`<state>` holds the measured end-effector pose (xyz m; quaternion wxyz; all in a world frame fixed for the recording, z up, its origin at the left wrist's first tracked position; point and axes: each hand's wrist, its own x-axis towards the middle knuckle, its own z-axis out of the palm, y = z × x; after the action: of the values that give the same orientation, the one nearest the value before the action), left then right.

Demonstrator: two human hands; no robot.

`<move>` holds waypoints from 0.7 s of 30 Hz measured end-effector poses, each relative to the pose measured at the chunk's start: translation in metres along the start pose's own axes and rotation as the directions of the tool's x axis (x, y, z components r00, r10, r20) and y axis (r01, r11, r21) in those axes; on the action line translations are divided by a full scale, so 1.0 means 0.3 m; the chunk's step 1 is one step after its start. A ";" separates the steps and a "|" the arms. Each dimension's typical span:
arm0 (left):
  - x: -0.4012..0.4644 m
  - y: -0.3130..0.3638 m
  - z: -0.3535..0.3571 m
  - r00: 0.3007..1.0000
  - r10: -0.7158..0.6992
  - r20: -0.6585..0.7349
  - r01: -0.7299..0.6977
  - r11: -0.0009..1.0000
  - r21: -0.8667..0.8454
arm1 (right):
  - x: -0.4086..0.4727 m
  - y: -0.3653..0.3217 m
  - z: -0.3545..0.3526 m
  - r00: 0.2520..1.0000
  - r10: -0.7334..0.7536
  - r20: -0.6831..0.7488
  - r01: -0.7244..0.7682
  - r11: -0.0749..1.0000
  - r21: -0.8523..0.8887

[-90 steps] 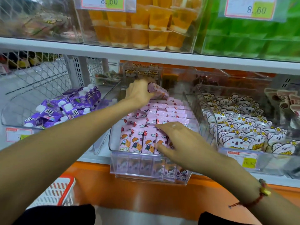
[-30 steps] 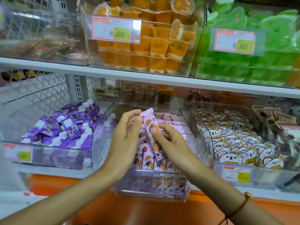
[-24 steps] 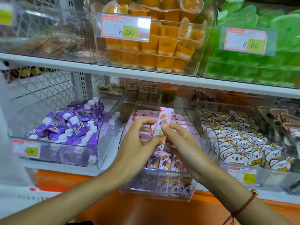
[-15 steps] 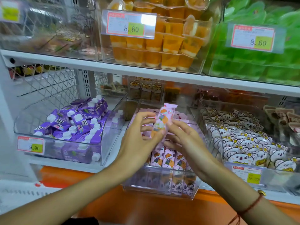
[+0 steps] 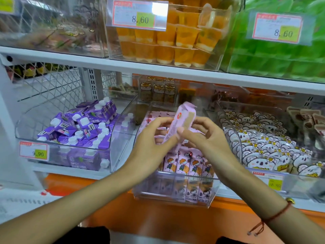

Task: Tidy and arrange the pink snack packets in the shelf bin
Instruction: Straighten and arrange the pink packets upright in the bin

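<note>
Purple cartons [image 5: 82,127] fill the left bin. The left hand [image 5: 151,145] and right hand [image 5: 205,138] pinch 1 pink packet [image 5: 182,120] between curled fingers, tilted above the clear middle bin [image 5: 175,192], where more pink packets [image 5: 186,163] stand in rows. White bear-print packets [image 5: 270,152] lie right.

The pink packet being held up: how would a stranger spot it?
Find the clear middle bin on the lower shelf, between purple pouches and koala packets. Above its upright rows, both hands pinch one tilted pink packet, the only one lifted out.
</note>
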<state>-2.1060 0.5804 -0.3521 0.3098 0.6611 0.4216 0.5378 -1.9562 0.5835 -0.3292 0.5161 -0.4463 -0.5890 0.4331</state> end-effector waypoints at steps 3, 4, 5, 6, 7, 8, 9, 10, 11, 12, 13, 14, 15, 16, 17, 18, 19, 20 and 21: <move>0.006 0.020 -0.018 0.981 -0.185 0.062 0.194 0.965 -0.175 | 0.003 -0.007 -0.011 0.998 0.052 0.046 -0.053 0.999 0.013; 0.005 0.025 -0.022 0.960 -0.258 0.109 0.277 0.933 -0.229 | 0.003 -0.008 -0.012 0.997 0.069 0.042 -0.070 0.997 0.019; 0.005 0.028 -0.022 0.934 -0.319 0.163 0.353 0.897 -0.267 | 0.003 -0.008 -0.012 0.995 0.090 0.035 -0.091 0.995 0.027; 0.002 0.030 -0.020 0.908 -0.362 0.212 0.413 0.862 -0.294 | 0.003 -0.008 -0.011 0.993 0.113 0.031 -0.114 0.993 0.035; 0.000 0.034 -0.016 0.888 -0.387 0.247 0.451 0.835 -0.316 | 0.003 -0.008 -0.009 0.990 0.135 0.032 -0.136 0.990 0.042; -0.001 0.037 -0.012 0.878 -0.401 0.261 0.472 0.816 -0.334 | 0.002 -0.009 -0.007 0.988 0.151 0.035 -0.153 0.987 0.045; 0.000 0.038 -0.010 0.873 -0.410 0.265 0.483 0.804 -0.346 | 0.002 -0.011 -0.006 0.986 0.160 0.037 -0.162 0.986 0.045; 0.001 0.038 -0.009 0.871 -0.414 0.265 0.487 0.800 -0.351 | 0.003 -0.011 -0.006 0.986 0.163 0.040 -0.164 0.985 0.046; 0.002 0.040 -0.009 0.870 -0.414 0.266 0.488 0.798 -0.353 | 0.004 -0.011 -0.005 0.986 0.162 0.044 -0.164 0.985 0.047; 0.004 0.038 -0.009 0.873 -0.409 0.267 0.483 0.803 -0.349 | 0.004 -0.010 -0.006 0.986 0.160 0.048 -0.162 0.986 0.049; 0.004 0.035 -0.009 0.879 -0.399 0.263 0.471 0.814 -0.339 | 0.005 -0.008 -0.007 0.986 0.156 0.052 -0.159 0.986 0.052; 0.004 0.030 -0.009 0.891 -0.380 0.248 0.446 0.835 -0.321 | 0.006 -0.005 -0.008 0.987 0.149 0.055 -0.153 0.987 0.058; 0.005 0.026 -0.011 0.911 -0.348 0.222 0.404 0.863 -0.303 | 0.009 -0.002 -0.011 0.989 0.138 0.061 -0.142 0.987 0.069; 0.006 0.023 -0.014 0.937 -0.295 0.189 0.340 0.898 -0.281 | 0.011 0.001 -0.015 0.990 0.119 0.073 -0.125 0.989 0.082; 0.009 0.022 -0.019 0.960 -0.229 0.162 0.265 0.930 -0.256 | 0.014 0.003 -0.019 0.992 0.092 0.091 -0.101 0.991 0.091; 0.012 0.018 -0.024 0.977 -0.155 0.144 0.184 0.958 -0.220 | 0.016 0.005 -0.024 0.993 0.058 0.107 -0.068 0.993 0.092; 0.016 0.015 -0.028 0.987 -0.084 0.136 0.108 0.978 -0.180 | 0.017 0.007 -0.028 0.993 0.018 0.119 -0.029 0.996 0.087; 0.018 0.012 -0.032 0.991 -0.027 0.131 0.046 0.989 -0.143 | 0.017 0.008 -0.031 0.991 -0.027 0.130 0.017 0.997 0.078; 0.019 0.010 -0.035 0.992 0.016 0.127 -0.001 0.993 -0.119 | 0.015 0.008 -0.033 0.987 -0.071 0.142 0.062 0.996 0.068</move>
<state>-2.1151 0.5837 -0.3446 0.3728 0.6762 0.3654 0.5199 -1.9465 0.5889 -0.3296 0.5002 -0.3771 -0.6254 0.4652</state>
